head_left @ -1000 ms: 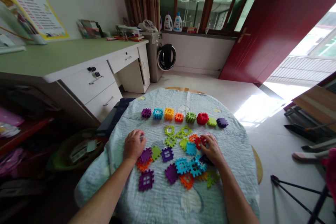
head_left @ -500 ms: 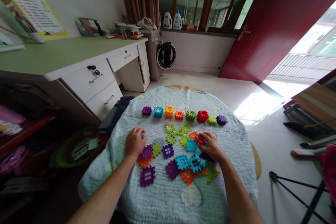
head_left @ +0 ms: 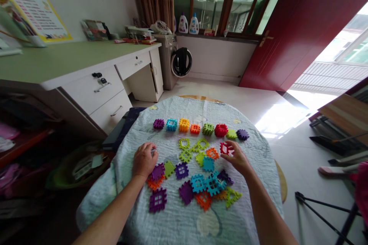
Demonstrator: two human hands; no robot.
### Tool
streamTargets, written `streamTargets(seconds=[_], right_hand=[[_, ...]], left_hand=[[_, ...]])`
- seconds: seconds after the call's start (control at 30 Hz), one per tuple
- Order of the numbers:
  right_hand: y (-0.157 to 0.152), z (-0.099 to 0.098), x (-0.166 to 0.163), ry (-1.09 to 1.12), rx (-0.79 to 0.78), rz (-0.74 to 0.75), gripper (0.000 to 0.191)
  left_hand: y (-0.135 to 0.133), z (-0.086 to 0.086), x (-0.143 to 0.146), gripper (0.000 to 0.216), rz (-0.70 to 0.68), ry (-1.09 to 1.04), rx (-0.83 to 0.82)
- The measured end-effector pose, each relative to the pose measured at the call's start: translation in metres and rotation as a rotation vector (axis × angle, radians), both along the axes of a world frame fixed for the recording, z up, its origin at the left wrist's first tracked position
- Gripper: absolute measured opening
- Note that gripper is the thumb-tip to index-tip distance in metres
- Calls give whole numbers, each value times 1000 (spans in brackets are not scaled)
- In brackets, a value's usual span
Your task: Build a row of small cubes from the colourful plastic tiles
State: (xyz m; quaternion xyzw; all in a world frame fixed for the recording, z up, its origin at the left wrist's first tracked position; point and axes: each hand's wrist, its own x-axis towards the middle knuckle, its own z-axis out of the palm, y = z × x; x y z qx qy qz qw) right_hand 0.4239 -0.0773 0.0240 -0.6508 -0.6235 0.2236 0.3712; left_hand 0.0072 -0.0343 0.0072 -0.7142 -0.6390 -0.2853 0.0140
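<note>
My right hand (head_left: pixel 238 157) pinches a red square interlocking block piece (head_left: pixel 224 148) with an opening in its middle, tilted up above the cloth. At the left, my left hand (head_left: pixel 145 159) rests on the cloth, fingers loosely bent and thumb apart, and nothing shows in it. Beside it lie a purple piece (head_left: pixel 158 172), a green piece (head_left: pixel 169 168) and an orange piece (head_left: pixel 155 183). An orange frame piece (head_left: pixel 212 153) and a solid blue piece (head_left: pixel 208 164) lie left of my right hand. Nearer me, blue window pieces (head_left: pixel 198 183) overlap a dark purple piece (head_left: pixel 225 177).
Along the far side stands a row of colour-sorted stacks, including a red stack (head_left: pixel 221 130) and a yellow stack (head_left: pixel 184 125). A pale blue cloth (head_left: pixel 172 222) covers the round table. A desk (head_left: pixel 86 57) stands left, and a tripod leg (head_left: pixel 322 214) right.
My right hand has lifted the red piece off the pile and moved it slightly right, uncovering the dark purple piece. My left hand stays by the purple piece; the view has shifted slightly.
</note>
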Motion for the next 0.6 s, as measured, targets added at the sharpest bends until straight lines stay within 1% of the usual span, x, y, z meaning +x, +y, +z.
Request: streamTargets(seconds=[0.07,0.13,0.2,0.27,0.37,0.6], right_hand=[[19,16,8,-141,78,0,47],[41,33,15,-292,103,-15,45],[64,47,21,-404,74,-12,45],[83,56,25,-480,18,27,45],[104,62,32,-531,-54,88,45],[130,59,45,-564,-91,191,48]], left_hand=[[0,0,0,15,-6,1,5],[0,-1,-1,15,-14,3,7],[0,-2,-1,15,-15,3,10],[0,-2,-2,15,-13,0,10],[0,-3,-2,15,-9,-2,1],[1,-2,-2,13,-1,2,-13]])
